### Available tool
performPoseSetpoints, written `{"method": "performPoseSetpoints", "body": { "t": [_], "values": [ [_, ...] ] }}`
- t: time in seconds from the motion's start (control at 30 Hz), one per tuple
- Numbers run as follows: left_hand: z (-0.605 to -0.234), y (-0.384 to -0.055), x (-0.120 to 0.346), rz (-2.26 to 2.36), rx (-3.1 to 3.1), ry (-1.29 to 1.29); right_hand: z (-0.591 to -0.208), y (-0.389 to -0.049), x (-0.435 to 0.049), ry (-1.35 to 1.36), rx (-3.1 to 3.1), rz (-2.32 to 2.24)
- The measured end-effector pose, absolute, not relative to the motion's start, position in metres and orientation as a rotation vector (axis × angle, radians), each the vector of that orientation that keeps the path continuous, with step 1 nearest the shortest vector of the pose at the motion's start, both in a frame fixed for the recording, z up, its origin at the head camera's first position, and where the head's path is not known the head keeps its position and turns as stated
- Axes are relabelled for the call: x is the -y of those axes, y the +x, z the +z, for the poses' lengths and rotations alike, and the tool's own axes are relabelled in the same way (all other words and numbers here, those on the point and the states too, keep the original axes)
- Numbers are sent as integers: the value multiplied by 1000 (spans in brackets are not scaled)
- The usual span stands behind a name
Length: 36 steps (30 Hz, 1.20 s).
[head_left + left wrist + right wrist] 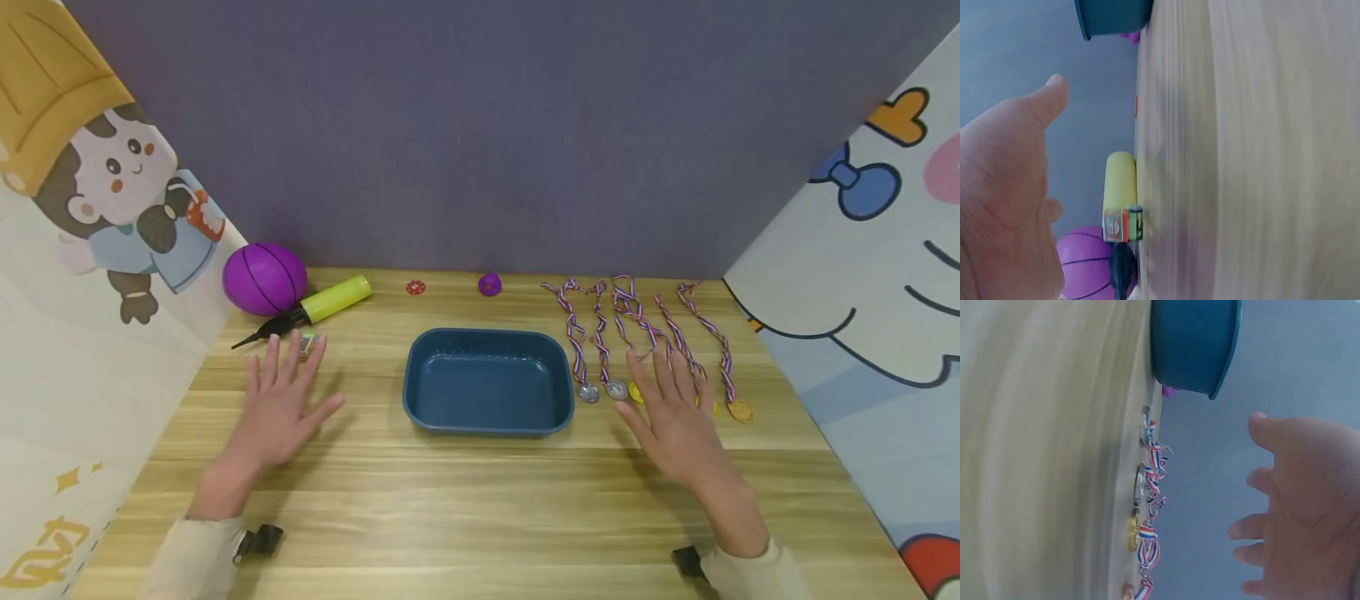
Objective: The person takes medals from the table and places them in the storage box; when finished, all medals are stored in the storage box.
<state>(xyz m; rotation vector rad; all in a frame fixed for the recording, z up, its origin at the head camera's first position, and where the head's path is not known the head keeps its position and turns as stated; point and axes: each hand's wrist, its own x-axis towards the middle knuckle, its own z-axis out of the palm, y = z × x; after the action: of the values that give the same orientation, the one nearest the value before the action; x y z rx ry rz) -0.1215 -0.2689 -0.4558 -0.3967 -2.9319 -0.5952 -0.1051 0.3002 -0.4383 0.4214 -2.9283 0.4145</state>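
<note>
Both hands hover palm-down over the wooden bench [480, 517], fingers spread and relaxed, grasping nothing. The left hand [279, 408] has a small red-and-green box [307, 344] just past its fingertips; what that box is I cannot tell. Beyond it lies a yellow pump [318, 307], its long axis running slantwise, the black nozzle pointing toward the left wall and the yellow barrel toward the back right. A purple ball [263, 278] sits touching or just beside the pump, farther from the fingers.

The right hand [675, 417] floats above a row of medals [600, 390] on striped ribbons [573, 329]. The ribbons stretch away from the fingers toward the back wall, with the discs lying at the near end by the fingertips; one gold medal [740, 410] lies just right of the hand.

Between the two hands stands a dark blue tray [414, 392], long axis left to right, with nothing in it. Behind it rest a small red disc [416, 287] and a little purple piece [490, 284].
</note>
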Motion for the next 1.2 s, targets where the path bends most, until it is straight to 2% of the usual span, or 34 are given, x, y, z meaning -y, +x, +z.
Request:
{"method": "performPoseSetpoints", "body": {
  "t": [0.67,1.2],
  "values": [
    [-479,-120,215,-1236,2731,-347,-456,-118,-275,228,2720,668],
    [-498,-121,185,-1494,2553,-405,-477,-145,-268,300,2690,746]
  ]
}}
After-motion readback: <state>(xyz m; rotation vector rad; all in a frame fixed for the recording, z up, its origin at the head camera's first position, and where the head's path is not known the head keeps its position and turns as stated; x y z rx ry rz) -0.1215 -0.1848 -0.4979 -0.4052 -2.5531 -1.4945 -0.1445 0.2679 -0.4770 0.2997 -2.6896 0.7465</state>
